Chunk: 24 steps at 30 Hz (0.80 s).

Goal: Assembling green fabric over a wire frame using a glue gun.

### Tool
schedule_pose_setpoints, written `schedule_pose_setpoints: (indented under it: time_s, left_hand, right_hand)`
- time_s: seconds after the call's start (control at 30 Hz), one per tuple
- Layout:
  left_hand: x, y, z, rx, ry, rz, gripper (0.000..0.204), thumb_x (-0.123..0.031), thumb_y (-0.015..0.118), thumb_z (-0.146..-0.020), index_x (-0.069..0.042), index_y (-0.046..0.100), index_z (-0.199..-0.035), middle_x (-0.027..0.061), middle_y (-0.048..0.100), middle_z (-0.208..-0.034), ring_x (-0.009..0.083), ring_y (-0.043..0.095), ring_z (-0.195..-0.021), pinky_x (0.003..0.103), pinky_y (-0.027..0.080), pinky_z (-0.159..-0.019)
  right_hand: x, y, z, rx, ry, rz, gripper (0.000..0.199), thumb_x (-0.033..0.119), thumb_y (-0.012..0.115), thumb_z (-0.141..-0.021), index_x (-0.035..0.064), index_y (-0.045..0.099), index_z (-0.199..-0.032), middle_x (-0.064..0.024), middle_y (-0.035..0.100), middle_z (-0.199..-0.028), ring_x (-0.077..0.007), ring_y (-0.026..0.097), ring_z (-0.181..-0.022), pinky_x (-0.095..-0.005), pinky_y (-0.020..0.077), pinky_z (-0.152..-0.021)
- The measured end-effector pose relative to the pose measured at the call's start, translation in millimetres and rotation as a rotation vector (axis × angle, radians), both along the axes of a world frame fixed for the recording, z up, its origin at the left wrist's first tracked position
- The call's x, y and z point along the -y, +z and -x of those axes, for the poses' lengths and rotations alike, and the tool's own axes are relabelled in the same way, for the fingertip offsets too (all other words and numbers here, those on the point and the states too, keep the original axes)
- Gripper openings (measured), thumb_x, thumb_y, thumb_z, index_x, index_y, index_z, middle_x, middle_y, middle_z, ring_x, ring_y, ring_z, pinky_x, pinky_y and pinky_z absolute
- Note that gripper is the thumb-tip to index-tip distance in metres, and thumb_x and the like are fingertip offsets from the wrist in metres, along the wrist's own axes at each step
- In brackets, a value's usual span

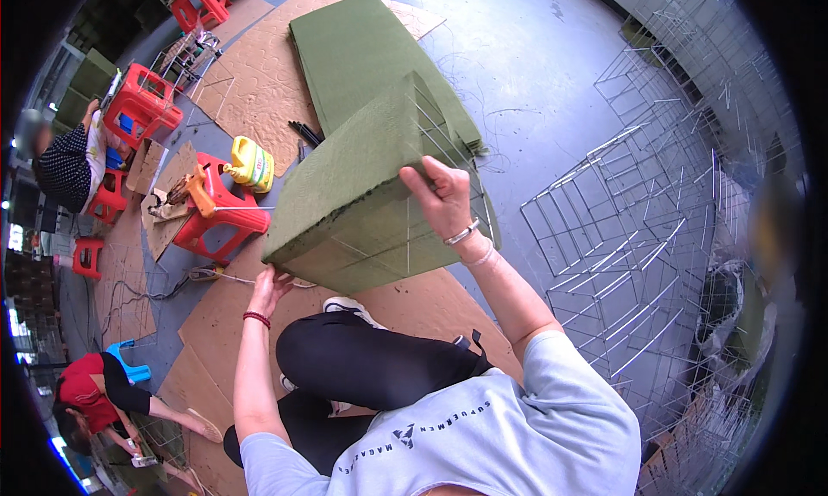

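Grey floor (535, 56), partly covered by brown cardboard (246, 86), forms the work area. Far left: 2 co-workers, 1 in a spotted top (65, 177) and 1 in red (82, 384). Stools counted on that side: 5 red (224, 224) and 1 blue (131, 363). On the red stool nearest the work lies 1 orange-handled tool (203, 194); just beside that stool stands 1 yellow jug (251, 165). Left hand (270, 291): thumb and fingers clamped on the lower left corner of 1 green-covered wire-frame box (354, 177). Said box is tilted and held between the 2 hands. Beyond it lies 1 stack of green sheets (371, 56). Right hand (442, 198): fingers bent, clamped on the box's right-hand edge; the finger gap at this grip cannot be judged exactly. Far right: bare wire frames (634, 254), overlapping, number not determinable.
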<state>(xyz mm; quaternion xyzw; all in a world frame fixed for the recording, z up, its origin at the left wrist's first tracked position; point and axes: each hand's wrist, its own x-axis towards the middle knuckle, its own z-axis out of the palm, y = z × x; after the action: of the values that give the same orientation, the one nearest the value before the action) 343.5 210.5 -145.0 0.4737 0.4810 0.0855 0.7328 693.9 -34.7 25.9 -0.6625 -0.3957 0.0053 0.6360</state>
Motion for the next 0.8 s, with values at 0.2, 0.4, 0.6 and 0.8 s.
schedule_pose_setpoints:
  time_s: [0.2,0.4,0.6,0.8]
  left_hand:
    - [31.3,-21.6,-5.7,-0.081,-0.156,0.165,0.037,-0.019,0.053,-0.091,-0.002,0.044,-0.123,0.0111,0.052,-0.122,0.0300,0.059,-0.103,0.043,0.047,-0.091]
    - [83.0,-54.8,-3.9,-0.103,0.300,0.457,0.038,-0.012,0.045,-0.094,-0.006,0.037,-0.131,0.0132,0.044,-0.132,0.0220,0.052,-0.115,0.036,0.045,-0.096]
    - [78.4,-46.1,37.5,0.430,0.521,0.414,0.029,0.002,0.052,-0.086,0.010,0.046,-0.113,0.0201,0.055,-0.114,0.0349,0.054,-0.110,0.042,0.049,-0.094]
    - [127.6,29.3,136.3,0.690,0.770,0.014,0.027,0.006,0.045,-0.086,0.011,0.047,-0.113,0.0217,0.054,-0.118,0.0349,0.052,-0.114,0.046,0.041,-0.105]
  right_hand:
    - [-27.3,53.1,20.4,0.479,0.302,-0.015,0.023,0.014,0.064,-0.081,0.0058,0.047,-0.067,-0.0132,0.045,-0.052,-0.0327,0.052,-0.048,-0.0405,0.0404,-0.045]
    - [-41.2,53.8,60.6,0.577,0.528,-0.202,0.033,0.008,0.068,-0.076,0.0065,0.040,-0.060,-0.0093,0.038,-0.050,-0.0264,0.045,-0.045,-0.0380,0.0341,-0.043]
    - [-63.2,82.6,72.1,0.541,0.589,-0.233,0.038,-0.001,0.066,-0.072,0.0048,0.033,-0.054,-0.0071,0.029,-0.048,-0.0227,0.033,-0.039,-0.0351,0.0250,-0.040]
    - [-91.0,125.5,138.2,0.551,0.776,-0.384,0.030,0.003,0.066,-0.070,0.0065,0.041,-0.054,-0.0059,0.035,-0.045,-0.0229,0.039,-0.038,-0.0341,0.0313,-0.040]
